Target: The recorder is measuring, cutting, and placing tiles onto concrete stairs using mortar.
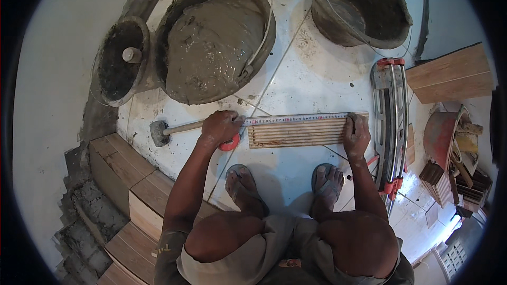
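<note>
A tape measure (pixel 231 143) with a red case sits at my left hand (pixel 222 127), whose fingers are closed around it. Its pale blade (pixel 296 119) is drawn out to the right along the upper edge of a long, ribbed wood-look tile strip (pixel 296 135). My right hand (pixel 356 136) pinches the far end of the blade against the strip's right end; the fingertips partly hide that spot. The strip lies flat on the white floor in front of my feet. A mallet (pixel 160 133) with a dark head lies left of my left hand, its handle running behind that hand.
A large tub of wet mortar (pixel 174 82) stands at the far left, beside a smaller bucket (pixel 142 76). Another tub (pixel 343 34) is at the far right. A tile cutter (pixel 389 126) stands right of my right hand, with tile offcuts (pixel 470 184) beyond. Tiled steps (pixel 150 192) rise at left.
</note>
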`<state>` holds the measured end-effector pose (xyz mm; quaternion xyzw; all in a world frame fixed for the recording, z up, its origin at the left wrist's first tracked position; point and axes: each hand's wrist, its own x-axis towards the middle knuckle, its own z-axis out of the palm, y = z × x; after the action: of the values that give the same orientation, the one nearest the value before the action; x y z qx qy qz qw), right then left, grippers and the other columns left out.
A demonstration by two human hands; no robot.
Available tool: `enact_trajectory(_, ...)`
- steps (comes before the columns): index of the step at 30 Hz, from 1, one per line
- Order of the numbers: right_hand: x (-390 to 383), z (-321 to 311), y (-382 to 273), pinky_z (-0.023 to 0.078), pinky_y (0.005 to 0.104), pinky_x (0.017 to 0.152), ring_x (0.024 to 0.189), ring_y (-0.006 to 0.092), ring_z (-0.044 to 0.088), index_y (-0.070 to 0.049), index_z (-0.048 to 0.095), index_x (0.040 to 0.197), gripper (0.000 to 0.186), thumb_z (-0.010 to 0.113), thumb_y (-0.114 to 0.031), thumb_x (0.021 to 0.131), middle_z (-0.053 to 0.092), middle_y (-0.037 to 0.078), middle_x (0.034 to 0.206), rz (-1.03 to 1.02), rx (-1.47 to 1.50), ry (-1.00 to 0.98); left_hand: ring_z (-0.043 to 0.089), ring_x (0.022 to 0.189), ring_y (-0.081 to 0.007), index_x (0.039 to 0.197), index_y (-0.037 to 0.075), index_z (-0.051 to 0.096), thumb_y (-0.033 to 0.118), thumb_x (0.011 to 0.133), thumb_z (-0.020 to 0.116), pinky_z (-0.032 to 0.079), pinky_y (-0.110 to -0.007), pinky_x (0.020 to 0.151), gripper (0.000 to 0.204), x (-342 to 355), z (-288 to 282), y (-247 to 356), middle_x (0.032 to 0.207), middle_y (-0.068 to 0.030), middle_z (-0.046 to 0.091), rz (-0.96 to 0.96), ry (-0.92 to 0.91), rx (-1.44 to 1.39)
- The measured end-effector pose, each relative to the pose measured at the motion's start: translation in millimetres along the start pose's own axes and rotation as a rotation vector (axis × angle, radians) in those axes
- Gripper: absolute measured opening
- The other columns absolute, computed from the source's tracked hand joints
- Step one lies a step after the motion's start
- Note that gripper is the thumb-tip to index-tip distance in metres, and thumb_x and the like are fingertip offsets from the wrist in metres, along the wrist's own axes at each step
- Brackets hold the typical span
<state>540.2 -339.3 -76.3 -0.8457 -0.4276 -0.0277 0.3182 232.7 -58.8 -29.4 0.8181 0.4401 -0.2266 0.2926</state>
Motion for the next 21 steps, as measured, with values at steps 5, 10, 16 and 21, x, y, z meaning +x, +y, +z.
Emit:
enact_trajectory(5, -2, 1, 1, 0.056, 0.0417, 0.079, 0.091, 0.0367, 0.069, -0.002, 0.067, 0.108, 0.016, 0.066, 0.0, 0.092, 0.068, 0.017, 0.103, 0.0, 0.006, -0.049, 0.07, 0.094, -0.04, 0.093, 0.01, 0.075, 0.049, 0.094, 0.059, 0.055, -0.049, 0.085, 0.042, 3, -3, -3, 0.096, -0.018, 0.074, -0.011, -0.015, -0.027)
enact_trajectory(10, -2, 2, 3, 0.057, 0.041, 0.076, 0.089, 0.0351, 0.07, -0.003, 0.068, 0.104, 0.015, 0.069, 0.0, 0.089, 0.069, 0.015, 0.103, -0.01, 0.065, 0.007, 0.07, 0.097, -0.0395, 0.094, 0.01, 0.075, 0.05, 0.094, 0.06, 0.054, -0.048, 0.086, 0.043, 9, -4, -4, 0.099, -0.0195, 0.073, -0.031, -0.094, -0.008)
enact_trajectory(16, -1, 2, 3, 0.057, 0.0407, 0.077, 0.09, 0.035, 0.07, -0.003, 0.069, 0.105, 0.016, 0.07, 0.0, 0.089, 0.069, 0.016, 0.103, -0.037, 0.01, -0.004, 0.07, 0.096, -0.0399, 0.093, 0.01, 0.075, 0.051, 0.093, 0.061, 0.054, -0.048, 0.087, 0.043, 11, 0, -10, 0.098, -0.0192, 0.073, -0.004, -0.067, -0.026)
enact_trajectory(21, -2, 2, 4, 0.057, 0.0406, 0.078, 0.091, 0.0351, 0.07, -0.002, 0.069, 0.105, 0.016, 0.069, 0.0, 0.089, 0.069, 0.016, 0.104, -0.016, 0.013, -0.016, 0.067, 0.095, -0.0409, 0.09, 0.006, 0.072, 0.05, 0.096, 0.057, 0.051, -0.05, 0.085, 0.047, 9, -4, -5, 0.097, -0.021, 0.07, 0.001, -0.089, -0.037)
